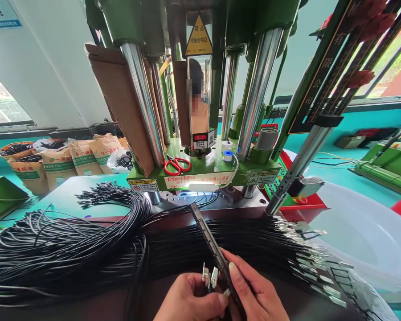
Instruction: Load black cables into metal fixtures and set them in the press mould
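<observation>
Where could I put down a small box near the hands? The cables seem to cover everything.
Bare room: the pale tabletop left of the green machine base, behind the black cable bundle, and the white tub on the right. It is crowded around the left hand and right hand, and among the metal connectors.

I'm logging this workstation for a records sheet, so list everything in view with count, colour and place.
cable bundle: many, black, spread across the bench, metal connector tips at the right
green press: one, green with steel columns, behind the bench
scissors: one, red handles, on the press base
tape rolls: two, white, on the press base
warning sign: one, yellow triangle, top of the press
sacks: several, brown, on the floor at left
white tub: one, white, right of the bench
black bar: one, black, in the right hand
left hand: pinches metal connectors
right hand: grip around the black bar
</observation>
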The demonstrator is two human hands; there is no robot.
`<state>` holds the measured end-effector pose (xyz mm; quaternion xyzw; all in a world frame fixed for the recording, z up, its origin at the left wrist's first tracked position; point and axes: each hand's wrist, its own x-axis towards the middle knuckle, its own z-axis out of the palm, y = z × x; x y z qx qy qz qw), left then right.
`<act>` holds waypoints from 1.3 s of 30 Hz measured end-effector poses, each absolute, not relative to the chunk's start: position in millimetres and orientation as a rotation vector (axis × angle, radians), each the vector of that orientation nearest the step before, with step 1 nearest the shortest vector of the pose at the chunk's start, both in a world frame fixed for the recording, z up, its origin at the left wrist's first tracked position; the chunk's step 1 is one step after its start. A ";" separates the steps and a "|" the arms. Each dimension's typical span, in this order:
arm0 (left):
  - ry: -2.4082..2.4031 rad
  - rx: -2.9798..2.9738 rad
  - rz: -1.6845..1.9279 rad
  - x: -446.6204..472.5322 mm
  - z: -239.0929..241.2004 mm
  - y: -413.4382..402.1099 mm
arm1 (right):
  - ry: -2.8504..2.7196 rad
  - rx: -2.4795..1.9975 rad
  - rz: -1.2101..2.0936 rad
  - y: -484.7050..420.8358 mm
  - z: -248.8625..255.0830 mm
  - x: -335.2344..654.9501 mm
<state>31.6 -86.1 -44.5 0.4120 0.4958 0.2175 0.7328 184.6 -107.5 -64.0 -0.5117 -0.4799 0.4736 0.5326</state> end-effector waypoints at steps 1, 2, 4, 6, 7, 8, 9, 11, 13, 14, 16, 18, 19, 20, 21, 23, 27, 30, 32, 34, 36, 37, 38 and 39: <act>1.090 0.904 0.474 31.4 -43.7 -86.2 | -1.147 -1.224 1.128 -107.5 -64.0 184.6; 1.090 0.905 0.468 31.1 -43.3 -86.1 | -1.168 -1.225 1.135 -107.5 -64.2 184.6; 1.089 0.905 0.468 30.7 -43.3 -86.0 | -1.200 -1.227 1.137 -107.3 -64.6 184.7; 1.082 0.902 0.474 30.6 -43.5 -86.0 | -1.184 -1.227 1.136 -107.5 -64.7 184.3; 1.079 0.896 0.476 30.6 -43.5 -86.1 | -1.162 -1.228 1.135 -107.8 -64.6 183.9; 1.079 0.888 0.477 30.7 -43.3 -86.3 | -1.138 -1.231 1.136 -108.1 -64.4 183.4; 1.079 0.882 0.476 30.9 -42.9 -86.6 | -1.124 -1.235 1.141 -108.4 -64.1 183.0; 1.086 0.880 0.474 31.1 -42.2 -87.2 | -1.128 -1.247 1.148 -109.0 -63.4 182.5; 1.096 0.884 0.474 31.2 -42.0 -87.5 | -1.141 -1.266 1.137 -109.3 -62.5 182.7; 1.104 0.887 0.475 31.1 -42.2 -87.4 | -1.146 -1.275 1.130 -109.5 -62.1 182.9; 1.106 0.883 0.472 30.7 -42.9 -87.1 | -1.145 -1.291 1.134 -109.8 -61.6 183.2; 1.083 0.877 0.468 30.3 -43.5 -86.9 | -1.134 -1.300 1.151 -110.1 -61.9 183.4; 1.066 0.875 0.465 30.1 -43.6 -86.9 | -1.129 -1.300 1.151 -110.1 -62.3 183.4; 1.053 0.874 0.461 30.1 -43.4 -87.1 | -1.126 -1.297 1.141 -110.1 -63.0 183.6; 1.047 0.873 0.459 30.2 -43.1 -87.3 | -1.128 -1.294 1.121 -110.0 -63.7 183.8; 1.048 0.871 0.465 30.6 -41.9 -87.8 | -1.170 -1.286 1.078 -109.5 -65.2 184.2; 1.041 0.837 0.484 31.7 -39.5 -87.9 | -1.186 -1.271 1.062 -108.9 -65.3 183.6; 1.034 0.850 0.484 32.0 -39.6 -87.1 | -1.145 -1.237 1.066 -109.6 -62.9 181.7; 1.029 0.859 0.492 32.3 -40.8 -87.0 | -1.168 -1.221 1.057 -110.2 -61.8 180.6; 1.025 0.846 0.499 32.9 -42.3 -87.4 | -1.201 -1.225 1.031 -110.8 -62.2 179.4; 1.022 0.818 0.511 34.1 -43.1 -88.2 | -1.237 -1.227 0.978 -111.1 -63.8 178.1; 1.022 0.798 0.518 34.8 -43.3 -88.6 | -1.249 -1.227 0.946 -111.1 -64.8 177.4; 1.019 0.781 0.528 35.5 -43.2 -89.0 | -1.260 -1.225 0.919 -111.0 -65.7 176.8; 1.014 0.769 0.540 35.9 -42.9 -89.3 | -1.269 -1.224 0.899 -110.9 -66.2 176.3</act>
